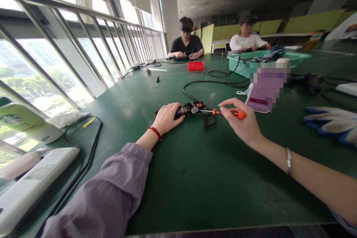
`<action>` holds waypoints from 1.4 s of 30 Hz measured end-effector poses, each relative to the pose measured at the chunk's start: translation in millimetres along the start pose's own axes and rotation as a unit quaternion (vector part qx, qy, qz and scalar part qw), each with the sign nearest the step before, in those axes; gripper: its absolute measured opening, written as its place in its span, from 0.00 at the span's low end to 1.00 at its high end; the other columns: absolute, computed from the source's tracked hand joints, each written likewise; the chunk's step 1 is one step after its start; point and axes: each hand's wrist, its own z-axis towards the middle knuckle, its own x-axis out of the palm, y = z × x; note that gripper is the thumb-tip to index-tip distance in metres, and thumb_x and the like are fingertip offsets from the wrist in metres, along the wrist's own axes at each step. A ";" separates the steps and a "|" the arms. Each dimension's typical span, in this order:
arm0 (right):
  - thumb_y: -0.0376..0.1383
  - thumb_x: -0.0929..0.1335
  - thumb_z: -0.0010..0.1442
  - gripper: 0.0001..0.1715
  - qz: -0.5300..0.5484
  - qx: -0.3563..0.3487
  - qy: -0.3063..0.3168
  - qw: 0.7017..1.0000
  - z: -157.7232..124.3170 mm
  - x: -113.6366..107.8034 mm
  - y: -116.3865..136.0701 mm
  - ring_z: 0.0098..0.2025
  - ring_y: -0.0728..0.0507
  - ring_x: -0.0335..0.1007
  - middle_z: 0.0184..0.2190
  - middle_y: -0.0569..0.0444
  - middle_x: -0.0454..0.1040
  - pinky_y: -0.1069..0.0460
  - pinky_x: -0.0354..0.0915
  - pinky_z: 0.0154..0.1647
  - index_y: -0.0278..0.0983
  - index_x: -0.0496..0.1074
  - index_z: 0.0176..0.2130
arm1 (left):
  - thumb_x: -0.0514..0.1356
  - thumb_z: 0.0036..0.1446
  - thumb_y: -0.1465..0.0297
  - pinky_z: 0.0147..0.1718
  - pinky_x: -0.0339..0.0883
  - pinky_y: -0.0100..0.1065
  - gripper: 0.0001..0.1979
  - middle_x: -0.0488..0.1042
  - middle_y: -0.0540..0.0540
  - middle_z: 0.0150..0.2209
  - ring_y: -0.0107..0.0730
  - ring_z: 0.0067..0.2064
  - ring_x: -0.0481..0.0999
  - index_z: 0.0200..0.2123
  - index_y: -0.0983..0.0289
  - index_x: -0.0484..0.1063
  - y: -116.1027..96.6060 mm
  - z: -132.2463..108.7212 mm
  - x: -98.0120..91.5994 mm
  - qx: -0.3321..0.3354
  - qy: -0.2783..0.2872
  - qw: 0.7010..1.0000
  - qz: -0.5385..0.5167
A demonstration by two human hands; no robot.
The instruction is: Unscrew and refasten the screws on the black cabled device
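On the green table, my left hand (166, 117) is wrapped over the dark body of a corded power tool (192, 109), which lies on its side. Its right end looks opened up, with wires and small parts showing. My right hand (242, 121) grips a screwdriver (229, 113) by its orange and black handle. The thin shaft points left and its tip meets the exposed parts of the tool; whether it sits on a screw is too small to tell. A black cable (211, 121) loops just below the tool's end.
A phone (262, 93) stands tilted before a green basket (237, 65); a red tray (195, 66) lies farther back. Gloves (331, 121) are at right. At left are a bottle (28, 122), a white power strip (41, 178) and a cord (93, 141). Two people sit across the table.
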 end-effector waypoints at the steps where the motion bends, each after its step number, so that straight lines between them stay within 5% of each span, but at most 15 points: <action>1: 0.38 0.66 0.55 0.08 -0.001 -0.013 -0.006 1.000 -0.5 0.2 0.6 0.19 0.51 0.59 0.18 0.63 0.61 0.54 0.59 0.22 0.39 0.66 0.37 | 0.54 0.57 0.60 0.43 0.62 0.39 0.16 0.73 0.56 0.41 0.41 0.42 0.72 0.45 0.62 0.64 0.3 0.0 0.2 -0.001 0.000 1.000 0.000; 6: 0.34 0.69 0.50 0.25 0.030 -0.085 -0.044 0.995 0.0 0.3 -0.6 0.30 0.48 0.66 0.31 0.57 0.67 0.51 0.65 0.34 0.40 0.60 0.47 | 0.55 0.57 0.61 0.41 0.63 0.36 0.14 0.74 0.55 0.41 0.40 0.41 0.74 0.44 0.62 0.64 -2.5 0.1 -3.3 -0.006 0.009 1.000 0.018; 12: 0.36 0.66 0.55 0.06 -0.019 -0.038 0.000 0.999 -2.3 -2.1 3.3 0.19 0.51 0.59 0.18 0.62 0.63 0.54 0.58 0.23 0.39 0.67 0.36 | 0.54 0.55 0.64 0.39 0.64 0.36 0.14 0.75 0.57 0.37 0.41 0.40 0.75 0.43 0.63 0.63 -15.3 0.8 -9.9 0.005 0.030 0.996 0.085; 16: 0.32 0.68 0.50 0.21 0.006 -0.111 -0.037 0.993 -2.9 -0.1 1.3 0.31 0.48 0.67 0.32 0.57 0.67 0.51 0.64 0.34 0.40 0.64 0.45 | 0.53 0.55 0.65 0.38 0.64 0.36 0.15 0.75 0.57 0.38 0.41 0.41 0.75 0.45 0.63 0.62 -21.6 0.9 -9.0 -0.005 0.040 0.995 0.094; 18: 0.33 0.68 0.50 0.23 -0.001 -0.103 -0.029 0.994 -3.2 0.8 0.3 0.29 0.48 0.66 0.30 0.58 0.66 0.52 0.64 0.32 0.40 0.62 0.46 | 0.53 0.56 0.63 0.39 0.64 0.36 0.16 0.75 0.57 0.41 0.41 0.42 0.75 0.47 0.63 0.63 -22.5 1.0 -8.0 0.001 0.041 0.995 0.092; 23: 0.35 0.66 0.56 0.03 -0.040 -0.081 0.098 0.991 -4.9 1.0 1.7 0.25 0.49 0.67 0.23 0.58 0.71 0.53 0.63 0.30 0.39 0.69 0.31 | 0.51 0.60 0.57 0.36 0.64 0.36 0.18 0.74 0.57 0.43 0.42 0.41 0.75 0.47 0.63 0.64 -17.2 -1.5 -9.7 -0.010 0.049 0.995 0.084; 30: 0.36 0.64 0.59 0.13 -0.162 -0.188 0.331 0.910 -8.5 9.8 -3.7 0.33 0.48 0.71 0.39 0.53 0.73 0.52 0.66 0.35 0.41 0.73 0.43 | 0.51 0.59 0.57 0.31 0.63 0.35 0.16 0.74 0.56 0.42 0.44 0.42 0.75 0.44 0.61 0.64 30.6 -24.2 -33.8 -0.124 0.067 0.985 0.098; 36: 0.37 0.64 0.59 0.12 -0.167 -0.182 0.349 0.904 -9.2 9.2 -1.9 0.32 0.49 0.70 0.38 0.54 0.73 0.52 0.65 0.34 0.41 0.72 0.43 | 0.48 0.60 0.58 0.33 0.64 0.40 0.19 0.73 0.65 0.44 0.52 0.44 0.73 0.46 0.67 0.62 86.2 -55.5 -57.3 -0.298 0.042 0.936 0.182; 42: 0.39 0.63 0.60 0.14 -0.185 -0.154 0.381 0.893 -7.7 8.7 -1.8 0.33 0.48 0.70 0.40 0.53 0.71 0.51 0.65 0.37 0.40 0.72 0.44 | 0.51 0.57 0.65 0.43 0.62 0.45 0.17 0.70 0.65 0.46 0.51 0.48 0.70 0.48 0.68 0.62 107.0 -70.3 -64.7 -0.438 -0.071 0.865 0.235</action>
